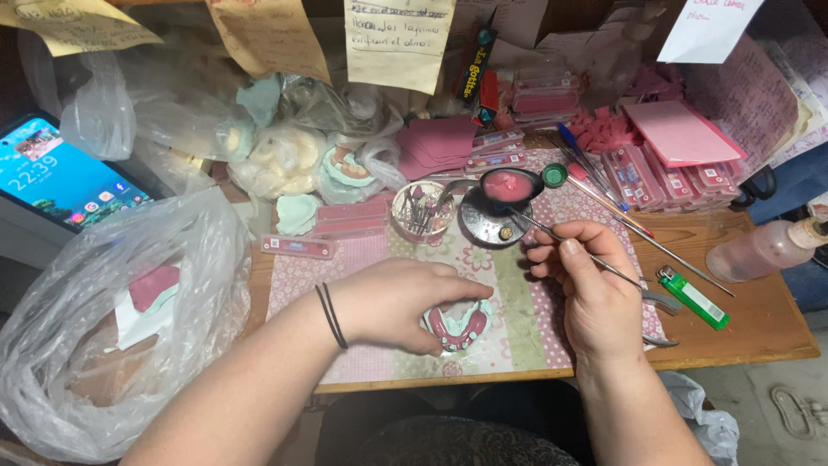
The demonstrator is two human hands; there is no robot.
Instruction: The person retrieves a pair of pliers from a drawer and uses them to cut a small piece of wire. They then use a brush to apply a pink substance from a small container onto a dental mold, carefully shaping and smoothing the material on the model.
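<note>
My left hand (397, 302) grips a pale green dental cast with a pink wax rim (461, 328), resting on the flowered mat (517, 302) near the table's front edge. My right hand (586, 285) holds a thin metal instrument (552, 235) like a pen. Its tip reaches up towards a small dark ladle of pink wax (509, 185) that sits over a round black burner base (487, 223). The two hands are a short gap apart.
A cup of small burs (421, 210) stands left of the ladle. A green lighter (694, 298), a squeeze bottle (763, 248), pink wax sheets (677, 131) and tooth cards (354, 217) lie around. Clear plastic bags (112, 311) and a phone (56, 177) crowd the left.
</note>
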